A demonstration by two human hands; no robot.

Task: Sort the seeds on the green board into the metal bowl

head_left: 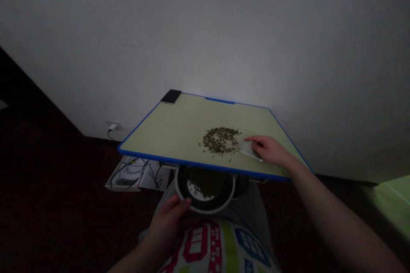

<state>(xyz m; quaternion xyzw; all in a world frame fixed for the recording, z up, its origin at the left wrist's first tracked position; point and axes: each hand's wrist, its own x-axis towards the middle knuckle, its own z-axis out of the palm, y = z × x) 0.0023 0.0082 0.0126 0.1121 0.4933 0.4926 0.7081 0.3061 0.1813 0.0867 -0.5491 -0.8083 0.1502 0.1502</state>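
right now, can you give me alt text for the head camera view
A right hand presses a small pale scraper beside a pile of small green grains on a blue-edged table, while the left hand holds a bowl of grains under the near edge. A dark phone lies at the far corner.

Left hand point(169, 217): positioned low in the view, close to the body. The forearm enters from the bottom edge and runs upward and slightly to the right. The back of the hand faces the camera; the thumb extends up and to the right, and the fingers curl underneath, out of sight — a closed, supporting grip.

Right hand point(269, 149): extended forward and well above the left hand in the view. The forearm enters from the lower right corner and runs diagonally up and to the left, bare to the wrist. The hand lies palm down — fingers point left, loosely together, the fingertips pressed flat.
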